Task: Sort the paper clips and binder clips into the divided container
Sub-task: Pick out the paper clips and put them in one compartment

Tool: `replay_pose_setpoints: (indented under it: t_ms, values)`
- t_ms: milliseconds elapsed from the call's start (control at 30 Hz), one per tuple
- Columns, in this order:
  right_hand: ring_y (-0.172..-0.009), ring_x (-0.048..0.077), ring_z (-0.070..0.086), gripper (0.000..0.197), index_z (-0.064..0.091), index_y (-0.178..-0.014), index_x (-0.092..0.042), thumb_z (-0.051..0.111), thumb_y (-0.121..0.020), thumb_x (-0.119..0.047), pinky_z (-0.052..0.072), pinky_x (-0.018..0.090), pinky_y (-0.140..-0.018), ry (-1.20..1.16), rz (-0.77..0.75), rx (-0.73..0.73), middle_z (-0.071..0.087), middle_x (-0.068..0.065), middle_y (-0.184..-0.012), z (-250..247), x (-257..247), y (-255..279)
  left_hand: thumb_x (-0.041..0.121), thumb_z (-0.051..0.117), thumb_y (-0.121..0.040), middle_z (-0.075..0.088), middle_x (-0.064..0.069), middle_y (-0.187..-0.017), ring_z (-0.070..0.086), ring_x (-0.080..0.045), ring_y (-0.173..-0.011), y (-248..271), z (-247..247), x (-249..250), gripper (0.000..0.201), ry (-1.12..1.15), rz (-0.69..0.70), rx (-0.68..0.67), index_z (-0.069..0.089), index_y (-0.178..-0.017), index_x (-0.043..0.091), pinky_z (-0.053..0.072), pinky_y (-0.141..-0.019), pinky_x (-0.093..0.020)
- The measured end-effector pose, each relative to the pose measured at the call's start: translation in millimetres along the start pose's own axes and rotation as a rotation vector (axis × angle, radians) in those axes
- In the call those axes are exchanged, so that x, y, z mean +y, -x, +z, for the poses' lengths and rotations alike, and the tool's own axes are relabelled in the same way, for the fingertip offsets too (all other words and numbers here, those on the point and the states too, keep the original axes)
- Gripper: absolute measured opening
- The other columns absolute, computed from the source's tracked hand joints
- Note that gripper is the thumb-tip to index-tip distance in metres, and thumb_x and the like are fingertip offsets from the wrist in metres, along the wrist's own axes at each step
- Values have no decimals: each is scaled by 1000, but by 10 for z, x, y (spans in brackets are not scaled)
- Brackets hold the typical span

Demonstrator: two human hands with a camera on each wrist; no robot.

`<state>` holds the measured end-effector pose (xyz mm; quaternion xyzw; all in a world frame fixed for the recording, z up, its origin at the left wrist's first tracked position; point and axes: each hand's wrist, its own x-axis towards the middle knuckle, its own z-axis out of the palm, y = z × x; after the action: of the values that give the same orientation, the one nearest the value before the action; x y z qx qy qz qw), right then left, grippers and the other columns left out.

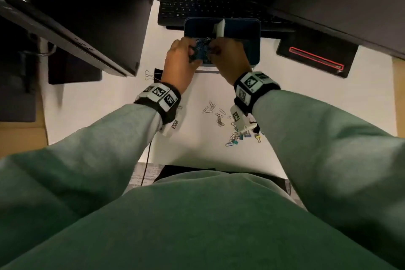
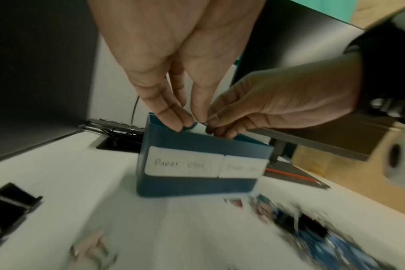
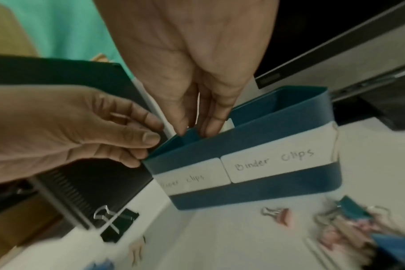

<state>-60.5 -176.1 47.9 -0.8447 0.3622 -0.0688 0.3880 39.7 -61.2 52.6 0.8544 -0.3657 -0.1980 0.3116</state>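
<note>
White desk (image 1: pixel 306 103), keyboard (image 1: pixel 208 4) far — my left hand (image 1: pixel 178 61) and right hand (image 1: pixel 228 59) together pinch a tangle of clips (image 1: pixel 200 47) over the blue divided container (image 1: pixel 255 39).

Divided container (image 1: pixel 255 39) stands before keyboard (image 1: pixel 208 4); paper clips (image 1: pixel 213 110) lie nearer the person

I'm holding a clump of clips (image 1: pixel 200 48) w/ both hands, left hand (image 1: pixel 180 61) & right hand (image 1: pixel 229 59), over the blue container (image 1: pixel 255 41).
</note>
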Motion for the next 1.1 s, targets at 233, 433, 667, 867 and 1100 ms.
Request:
replay_pose_setpoints:
  t_ms: [233, 433, 667, 867, 1100]
  values:
    - [-109, 24, 54, 30, 59, -113, -14, 66, -87, -27, 47, 37, -96, 356, -70, -132, 57, 6, -116, 200, 567, 1004, 14, 68, -85, 50, -7, -124, 56, -23, -104, 821, 539, -465, 51, -208, 78, -440, 51, -133, 17, 48, -94, -34]
    - [-106, 28, 53, 50, 52, -119, -4, 75, -79, -25, 48, 35, -87, 387, -4, -339, 53, 13, -116, 594, 675, 1247, 6, 65, -83, 54, -8, -109, 54, -24, -96, 779, 786, -481, 27, -267, 246, -474, 63, -109, 12, 51, -79, -39]
    - [-91, 31, 60, 17, 57, -102, -2, 50, -86, 2, 48, 36, -75, 430, -41, -344, 58, 16, -102, 642, 708, 1158, 12, 48, -96, 55, -11, -98, 55, -26, -85, 759, 816, -429, 11, -369, 179, -530, 56, -99, 5, 38, -70, -28]
    - [-80, 27, 60, 12, 62, -89, -5, 57, -78, -3, 39, 27, -64, 244, 104, -356, 61, 10, -91, 574, 784, 1046, 15, 52, -93, 62, -14, -100, 58, -29, -91, 728, 758, -417, 16, -301, 69, -600, 60, -99, 3, 41, -74, -30]
    - [-72, 6, 63, 9, 68, -92, -10, 70, -84, -13, 53, 15, -71, -179, 117, -208, 69, -3, -83, 26, 490, 748, 14, 68, -85, 70, -1, -87, 62, -9, -74, 537, 282, -245, 6, 117, -49, -334, 68, -91, 13, 50, -71, -17]
